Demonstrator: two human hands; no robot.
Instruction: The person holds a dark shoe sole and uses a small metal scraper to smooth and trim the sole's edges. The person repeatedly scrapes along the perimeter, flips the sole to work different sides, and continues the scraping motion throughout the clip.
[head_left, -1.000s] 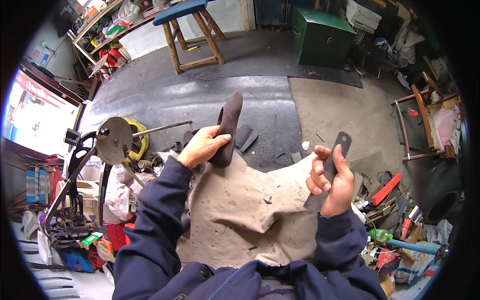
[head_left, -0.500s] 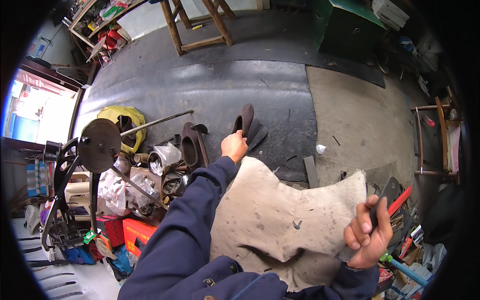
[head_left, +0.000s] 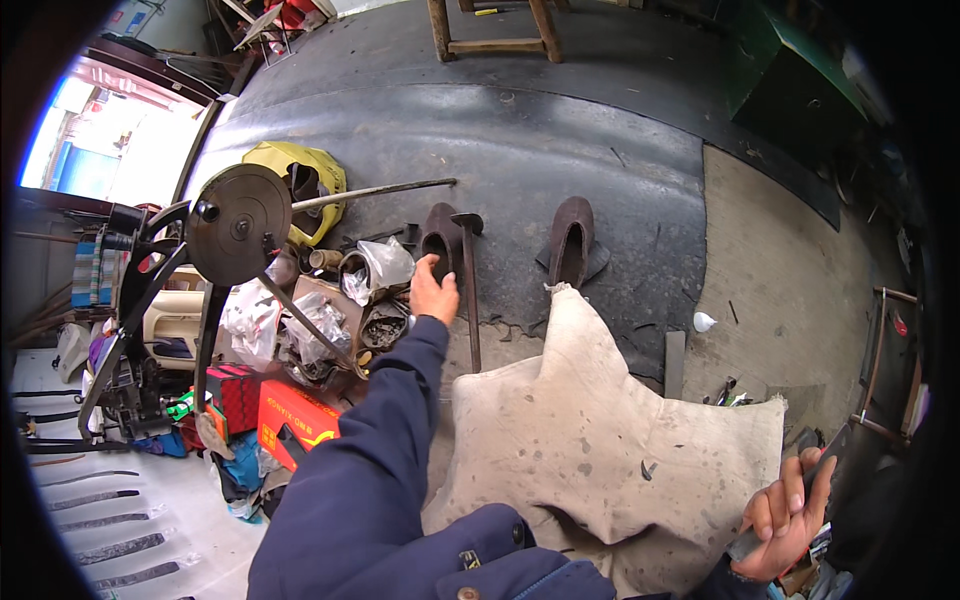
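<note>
My left hand (head_left: 436, 292) reaches to the heel of a dark brown shoe (head_left: 441, 228), thumb and fingers apart. Whether the fingertips touch the shoe is hard to make out. To the right, a matching shoe (head_left: 571, 235) rests on the floor, with dark flat sole-like pieces (head_left: 598, 262) under it. My right hand (head_left: 785, 520) is wrapped around a flat, dark, blade-like tool (head_left: 832, 456) at the lower right, above the edge of a stained beige apron (head_left: 620, 430) spread over my lap.
A metal post with a flat head (head_left: 468, 270) stands beside the left shoe. Further left are a black machine with a round wheel (head_left: 240, 225), a yellow bag (head_left: 325, 170), cans with plastic bags (head_left: 385, 265) and an orange box (head_left: 290, 420). A wooden stool (head_left: 500, 45) stands ahead.
My left hand has let go of the right-hand shoe and moved left to the other shoe. The view has shifted, while my right hand keeps its grip on the blade-like tool.
</note>
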